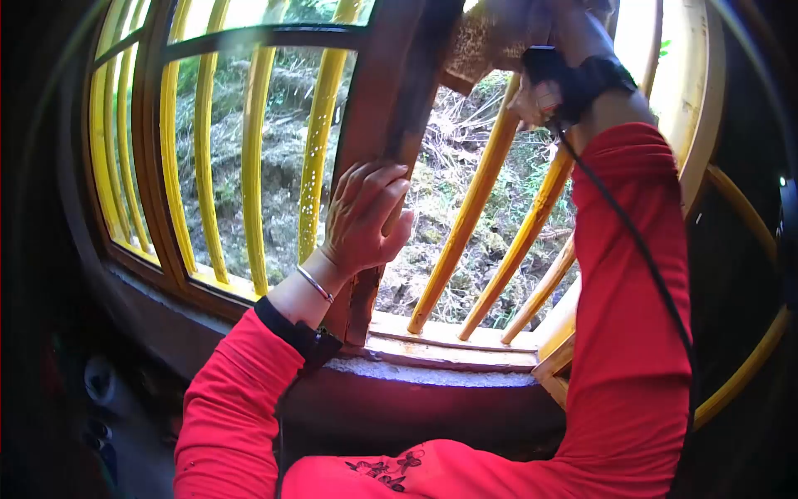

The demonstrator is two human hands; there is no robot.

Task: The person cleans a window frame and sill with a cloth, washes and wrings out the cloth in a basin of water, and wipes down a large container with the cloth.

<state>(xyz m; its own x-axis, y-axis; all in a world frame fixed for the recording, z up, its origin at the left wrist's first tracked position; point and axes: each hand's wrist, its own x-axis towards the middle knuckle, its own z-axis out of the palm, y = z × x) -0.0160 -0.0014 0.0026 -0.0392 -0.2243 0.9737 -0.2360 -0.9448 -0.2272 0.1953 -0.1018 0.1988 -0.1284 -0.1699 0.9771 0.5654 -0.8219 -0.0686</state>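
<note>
My left hand grips the edge of a brown wooden window sash, with its fingers over the wood and its thumb on the right side. A bracelet and a dark band circle that wrist. Higher up at the right, my right hand is raised and blurred. It holds what looks like a brown, rough-textured cloth beside the sash. A dark device with a cable is strapped to the right wrist, hiding part of the hand.
Yellow wooden bars stand outside the window opening. Glass panes fill the left part. Below runs a pale sill. Curved yellow wood is at the far right. A dry, overgrown slope lies beyond the bars.
</note>
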